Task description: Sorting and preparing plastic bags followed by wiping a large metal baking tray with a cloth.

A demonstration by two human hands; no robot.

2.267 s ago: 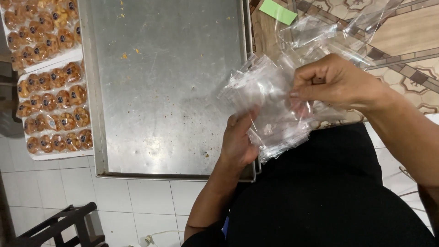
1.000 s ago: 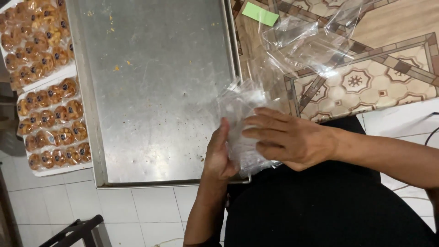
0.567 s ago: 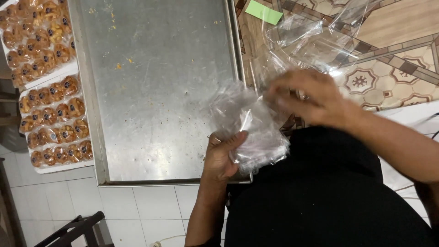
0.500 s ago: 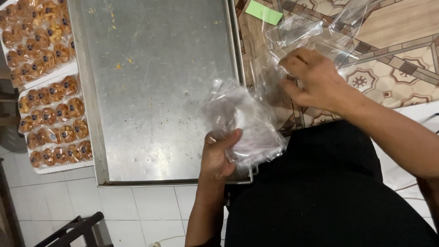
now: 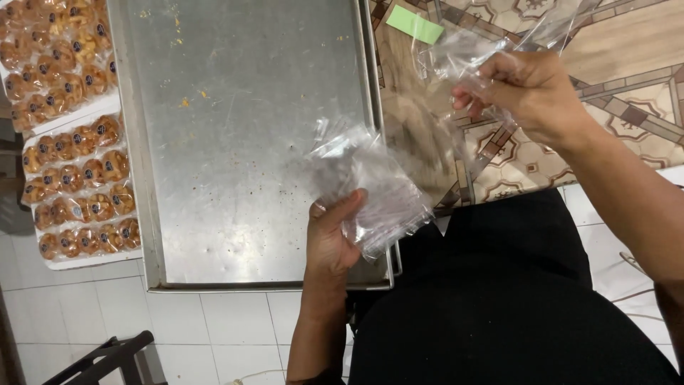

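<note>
My left hand grips a stack of small clear plastic bags above the near right corner of a metal baking tray. My right hand is raised off to the right over the patterned table, its fingers pinching a single clear plastic bag pulled away from the stack. The two hands are well apart.
White trays of wrapped round golden pastries lie left of the metal tray, more at top left. A green paper slip rests on the patterned table. White tiled floor lies below, with a dark frame at bottom left.
My right hand has lifted from the stack and moved up and to the right, drawing one clear bag away. My left hand keeps holding the stack near the tray's corner.
</note>
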